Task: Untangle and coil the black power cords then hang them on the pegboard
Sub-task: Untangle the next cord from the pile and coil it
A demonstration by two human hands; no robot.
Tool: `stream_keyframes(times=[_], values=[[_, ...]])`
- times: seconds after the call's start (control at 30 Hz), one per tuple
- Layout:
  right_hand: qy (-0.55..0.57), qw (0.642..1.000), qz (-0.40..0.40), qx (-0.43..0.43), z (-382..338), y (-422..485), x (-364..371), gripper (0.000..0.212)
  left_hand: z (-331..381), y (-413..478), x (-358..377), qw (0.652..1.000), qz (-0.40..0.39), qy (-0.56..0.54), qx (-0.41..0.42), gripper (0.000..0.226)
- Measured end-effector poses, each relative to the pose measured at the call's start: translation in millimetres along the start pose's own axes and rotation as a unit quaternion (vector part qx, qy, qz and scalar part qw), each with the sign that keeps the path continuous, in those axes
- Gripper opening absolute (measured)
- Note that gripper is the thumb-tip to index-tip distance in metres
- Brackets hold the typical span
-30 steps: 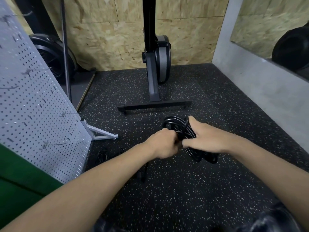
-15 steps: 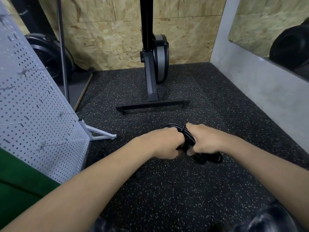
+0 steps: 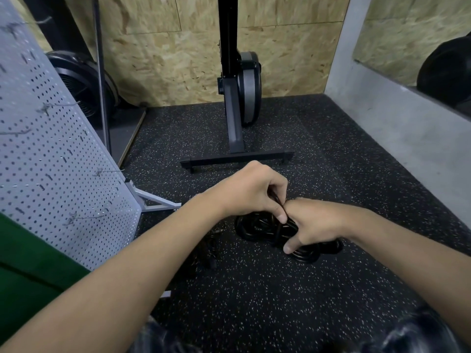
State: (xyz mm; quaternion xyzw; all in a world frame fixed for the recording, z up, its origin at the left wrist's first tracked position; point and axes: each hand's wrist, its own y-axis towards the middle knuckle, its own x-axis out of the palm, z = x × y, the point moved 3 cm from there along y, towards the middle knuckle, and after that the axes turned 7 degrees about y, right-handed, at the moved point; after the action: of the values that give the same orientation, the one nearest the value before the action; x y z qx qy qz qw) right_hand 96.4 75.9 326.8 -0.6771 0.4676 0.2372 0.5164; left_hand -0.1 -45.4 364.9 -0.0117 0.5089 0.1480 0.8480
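Note:
A coiled black power cord (image 3: 262, 226) hangs in front of me above the speckled floor. My right hand (image 3: 314, 222) grips the bundle around its middle, thumb pointing down over the loops. My left hand (image 3: 251, 192) sits just above it and pinches a thin strand of the cord between its fingertips. A second black cord (image 3: 206, 253) lies loose on the floor below my left forearm, partly hidden. The white pegboard (image 3: 51, 159) stands at the left with several wire hooks sticking out.
A black exercise machine (image 3: 239, 98) with a flat foot bar stands ahead. A fan-like wheel (image 3: 79, 82) is behind the pegboard. A grey concrete wall (image 3: 397, 138) runs along the right. The pegboard's white foot (image 3: 155, 202) juts onto the floor.
My left hand has lifted off the bundle and now pinches a strand above it. The coil has turned and dropped lower under my right hand.

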Motion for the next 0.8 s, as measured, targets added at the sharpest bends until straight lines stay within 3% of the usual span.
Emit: stream_keyframes(times=[0.13, 0.27, 0.53, 0.67, 0.8], values=[[0.006, 0.999, -0.030, -0.021, -12.3, -8.0, 3.8, 0.041, 3.7, -3.0, -7.6, 0.999, 0.034, -0.026, 0.023, 0.027], [-0.012, 0.999, -0.035, -0.014, -20.2, -14.6, 7.9, 0.037, -8.5, -10.1, -8.5, 0.995, 0.062, -0.080, -0.022, 0.028], [0.032, 0.998, 0.023, -0.055, -21.7, -27.0, 4.3, 0.038, -37.0, -16.4, 15.0, 0.971, 0.022, -0.214, -0.108, 0.031], [0.067, 0.994, 0.063, -0.065, -19.6, -28.7, -7.9, 0.071, -41.0, -14.1, 14.9, 0.971, 0.040, -0.192, -0.136, 0.033], [0.023, 0.994, 0.101, -0.044, -18.6, -33.0, -12.5, 0.083, -48.5, -18.2, 23.0, 0.956, 0.038, -0.232, -0.175, 0.034]])
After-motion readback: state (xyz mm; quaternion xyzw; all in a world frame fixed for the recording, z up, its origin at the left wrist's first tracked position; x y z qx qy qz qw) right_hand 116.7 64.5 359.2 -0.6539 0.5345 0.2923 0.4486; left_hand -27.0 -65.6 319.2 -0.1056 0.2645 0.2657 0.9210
